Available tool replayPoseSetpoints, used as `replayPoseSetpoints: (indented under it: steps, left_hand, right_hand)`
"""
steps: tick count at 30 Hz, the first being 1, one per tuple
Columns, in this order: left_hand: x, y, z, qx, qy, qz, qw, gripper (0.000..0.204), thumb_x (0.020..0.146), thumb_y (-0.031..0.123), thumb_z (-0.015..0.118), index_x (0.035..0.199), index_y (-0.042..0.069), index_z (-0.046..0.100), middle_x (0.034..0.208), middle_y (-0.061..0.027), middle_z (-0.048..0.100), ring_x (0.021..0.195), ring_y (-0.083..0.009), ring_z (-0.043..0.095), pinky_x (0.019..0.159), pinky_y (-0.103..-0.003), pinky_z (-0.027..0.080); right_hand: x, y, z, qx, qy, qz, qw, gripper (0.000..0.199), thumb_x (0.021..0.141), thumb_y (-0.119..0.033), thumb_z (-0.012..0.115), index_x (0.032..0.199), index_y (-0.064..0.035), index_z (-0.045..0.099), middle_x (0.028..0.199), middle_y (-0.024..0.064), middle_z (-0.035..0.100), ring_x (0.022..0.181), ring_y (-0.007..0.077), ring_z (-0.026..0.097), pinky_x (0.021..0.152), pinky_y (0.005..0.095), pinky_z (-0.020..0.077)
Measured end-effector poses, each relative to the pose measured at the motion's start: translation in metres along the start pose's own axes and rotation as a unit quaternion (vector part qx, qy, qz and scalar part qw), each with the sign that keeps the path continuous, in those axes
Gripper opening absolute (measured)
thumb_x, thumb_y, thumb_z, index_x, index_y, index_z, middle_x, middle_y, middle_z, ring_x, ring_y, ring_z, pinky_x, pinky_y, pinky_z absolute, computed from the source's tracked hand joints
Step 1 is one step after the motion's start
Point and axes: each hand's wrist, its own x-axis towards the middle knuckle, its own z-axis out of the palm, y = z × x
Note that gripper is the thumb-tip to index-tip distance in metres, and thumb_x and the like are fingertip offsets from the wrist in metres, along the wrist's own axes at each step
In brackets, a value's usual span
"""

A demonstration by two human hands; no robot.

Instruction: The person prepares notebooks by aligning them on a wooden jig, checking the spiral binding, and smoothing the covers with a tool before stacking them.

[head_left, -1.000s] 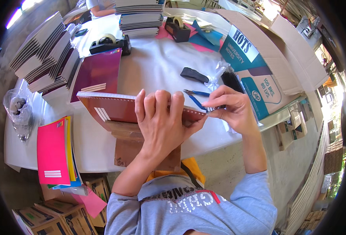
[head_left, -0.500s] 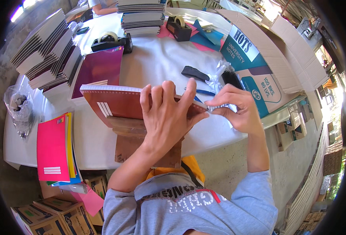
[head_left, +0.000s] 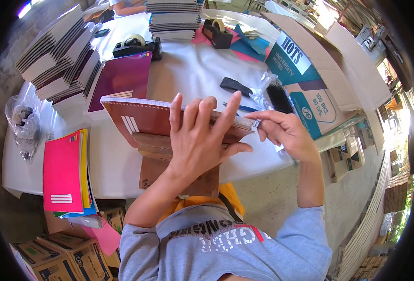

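The left hand (head_left: 200,136) has slid right, fingers splayed flat on the brown notebook (head_left: 150,119); right hand (head_left: 284,133) pinches its spiral end.

The left hand (head_left: 202,140) lies flat on a brown notebook (head_left: 150,119). The right hand (head_left: 284,133) pinches the notebook's corner. Both are over the white counter (head_left: 188,70).

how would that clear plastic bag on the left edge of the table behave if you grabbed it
The clear plastic bag looks thin and crumpled, so it would probably go floppy and sag. The small dark contents suggest it is light. Overhanging the table edge, it may slide off.
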Motion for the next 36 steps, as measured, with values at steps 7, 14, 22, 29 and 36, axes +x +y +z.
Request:
replayPoseSetpoints:
  steps: [7,14,22,29,36]
  left_hand:
    - [0.008,0.002,-0.002,-0.061,0.022,-0.013,0.998,0.046,0.076,0.042,0.065,0.116,0.020,0.061,0.085,-0.0020,0.052,0.086,-0.0197,0.050,0.099,-0.043,0.025]
    - [0.008,0.000,-0.006,-0.049,0.007,0.002,0.999,0.041,0.078,0.033,0.065,0.118,0.024,0.060,0.090,0.0001,0.055,0.089,-0.0191,0.051,0.098,-0.044,0.026]
    - [0.008,0.002,-0.006,-0.005,0.010,0.021,1.000,0.041,0.076,0.031,0.067,0.115,0.021,0.062,0.091,-0.0039,0.054,0.090,-0.0221,0.051,0.095,-0.043,0.030]
    - [0.007,-0.012,-0.012,-0.026,-0.005,-0.037,0.999,0.040,0.064,0.040,0.075,0.092,0.015,0.063,0.082,-0.0044,0.048,0.084,-0.0239,0.047,0.083,-0.040,0.032]
    - [0.004,-0.012,-0.016,-0.067,-0.030,-0.048,0.996,0.032,0.060,0.034,0.077,0.081,0.017,0.060,0.081,-0.0019,0.047,0.082,-0.0220,0.046,0.080,-0.038,0.029]
  right_hand:
    - [0.002,0.020,0.008,-0.043,0.132,-0.128,0.982,0.026,0.071,-0.002,0.073,0.095,-0.0053,0.068,0.087,0.0049,0.062,0.078,0.0093,0.055,0.069,0.0223,0.0441]
    - [0.012,0.028,-0.003,0.020,0.086,-0.139,0.986,0.027,0.067,0.002,0.074,0.092,-0.0051,0.068,0.086,0.0025,0.059,0.074,0.0085,0.053,0.066,0.0226,0.0429]
    - [0.010,-0.006,-0.002,0.031,0.016,0.065,0.997,0.021,0.088,-0.021,0.059,0.098,-0.0030,0.064,0.081,0.0062,0.058,0.062,0.0089,0.049,0.059,0.0230,0.0398]
    - [0.005,0.007,0.003,-0.187,0.093,-0.195,0.958,0.026,0.077,-0.002,0.063,0.103,-0.0053,0.063,0.079,0.0071,0.059,0.067,0.0150,0.058,0.064,0.0251,0.0458]
    - [0.033,0.010,-0.030,-0.080,-0.154,-0.120,0.977,0.020,0.086,-0.007,0.056,0.105,-0.0016,0.062,0.079,0.0077,0.065,0.066,0.0131,0.060,0.061,0.0241,0.0472]
